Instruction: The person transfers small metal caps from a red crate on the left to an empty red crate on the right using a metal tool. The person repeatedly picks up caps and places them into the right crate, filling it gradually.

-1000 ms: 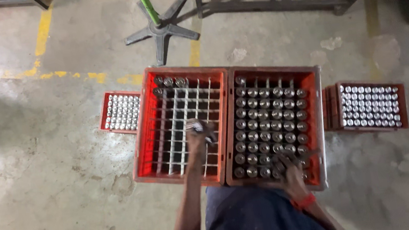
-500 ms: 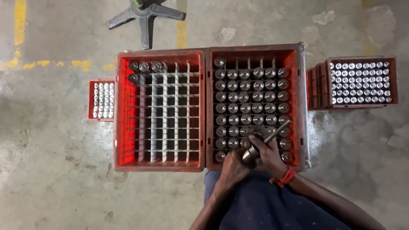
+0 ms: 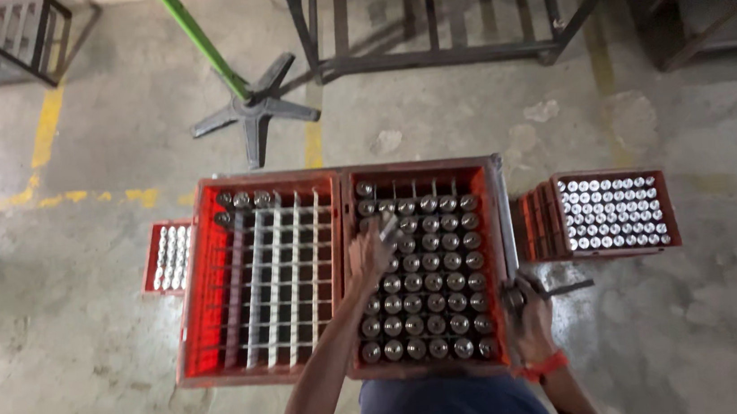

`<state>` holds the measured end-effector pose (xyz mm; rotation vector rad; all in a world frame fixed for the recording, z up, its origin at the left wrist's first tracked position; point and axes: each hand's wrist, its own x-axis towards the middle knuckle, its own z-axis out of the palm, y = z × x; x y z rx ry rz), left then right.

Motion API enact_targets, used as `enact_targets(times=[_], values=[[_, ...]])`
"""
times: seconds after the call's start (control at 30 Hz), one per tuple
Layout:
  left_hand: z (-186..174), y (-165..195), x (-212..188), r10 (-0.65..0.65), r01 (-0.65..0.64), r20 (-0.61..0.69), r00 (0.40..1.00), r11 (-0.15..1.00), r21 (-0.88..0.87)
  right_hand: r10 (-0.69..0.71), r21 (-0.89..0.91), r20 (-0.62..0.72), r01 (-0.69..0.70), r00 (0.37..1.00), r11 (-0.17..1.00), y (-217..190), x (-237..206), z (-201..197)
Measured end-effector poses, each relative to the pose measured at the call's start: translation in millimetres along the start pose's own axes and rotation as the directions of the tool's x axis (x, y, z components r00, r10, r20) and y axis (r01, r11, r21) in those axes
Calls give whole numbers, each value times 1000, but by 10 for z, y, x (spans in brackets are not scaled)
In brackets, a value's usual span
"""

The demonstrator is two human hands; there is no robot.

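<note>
The left hand (image 3: 366, 254) is closed around a small metal cylinder (image 3: 388, 228), held just above the upper left rows of the full red crate (image 3: 425, 269). The right hand (image 3: 526, 302) grips a dark tool (image 3: 565, 288) at that crate's right rim. The cylinder looks rigid, smooth, rather heavy and likely slippery, so a firm grip around its body suits it best. Beside it sits a nearly empty red crate (image 3: 260, 280) with a few cylinders along its far edge
</note>
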<state>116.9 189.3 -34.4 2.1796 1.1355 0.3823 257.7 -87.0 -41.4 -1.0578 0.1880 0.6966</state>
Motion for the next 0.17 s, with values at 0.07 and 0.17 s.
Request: enact_targets(times=[0.07, 0.17], values=[[-34, 68, 287, 95, -96, -145, 985, 995, 3, -15, 61, 45, 12, 999, 998, 54, -123, -62], [-22, 55, 439, 275, -265, -289, 917, 962, 72, 21, 0, -25, -21, 999, 1000, 172, -159, -77]])
